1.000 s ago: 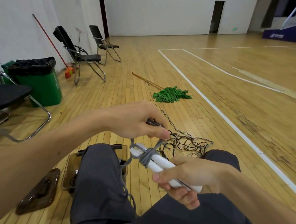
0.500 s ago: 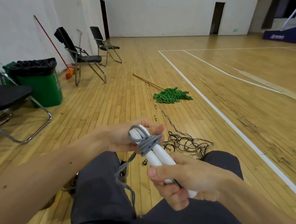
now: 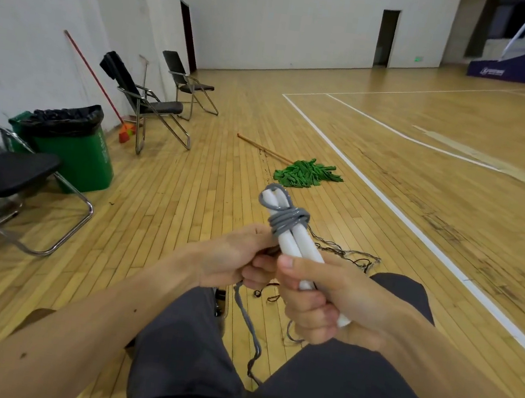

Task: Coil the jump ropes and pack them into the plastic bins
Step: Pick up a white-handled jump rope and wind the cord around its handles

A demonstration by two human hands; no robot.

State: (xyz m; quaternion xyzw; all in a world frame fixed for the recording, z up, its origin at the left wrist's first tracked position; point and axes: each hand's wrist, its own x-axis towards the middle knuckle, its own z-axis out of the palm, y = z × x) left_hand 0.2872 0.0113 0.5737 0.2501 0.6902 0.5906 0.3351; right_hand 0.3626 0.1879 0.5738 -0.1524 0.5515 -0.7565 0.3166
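I see white handles [image 3: 286, 239], lower ends buried in right hand [image 3: 324, 304] clamped round them; left hand [image 3: 233, 261] curled round gray cord [image 3: 286, 219], pinch point hidden; open floor [image 3: 186, 209] ahead

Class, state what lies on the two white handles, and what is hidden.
Grey cord is wound several turns round the upper ends of the two white plastic handles. The right hand grips and covers their lower parts.
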